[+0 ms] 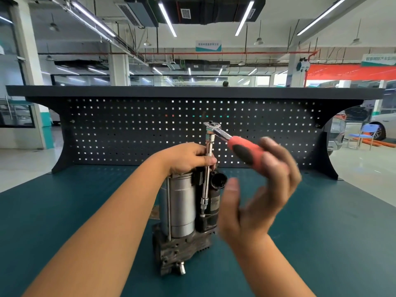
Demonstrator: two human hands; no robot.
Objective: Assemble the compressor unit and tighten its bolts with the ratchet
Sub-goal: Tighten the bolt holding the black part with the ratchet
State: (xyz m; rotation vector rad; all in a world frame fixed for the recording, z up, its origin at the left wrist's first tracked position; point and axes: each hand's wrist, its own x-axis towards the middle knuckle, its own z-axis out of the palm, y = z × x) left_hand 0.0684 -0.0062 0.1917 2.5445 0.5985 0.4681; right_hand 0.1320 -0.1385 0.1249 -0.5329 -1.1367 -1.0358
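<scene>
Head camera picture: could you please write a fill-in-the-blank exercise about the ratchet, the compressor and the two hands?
1. The left hand grips the ___ of the upright compressor.
2. The extension bar runs straight ___ from the head of the ratchet into the compressor.
3. The blurred right hand is at the ratchet's red and ___ handle.

Missing words: top; down; black.

A dark pegboard (pixel 150 129) stands behind the blue-green counter (pixel 64 211). Long lights (pixel 167 19) hang above it. A blue chair (pixel 369 127) sits to its right.
</scene>
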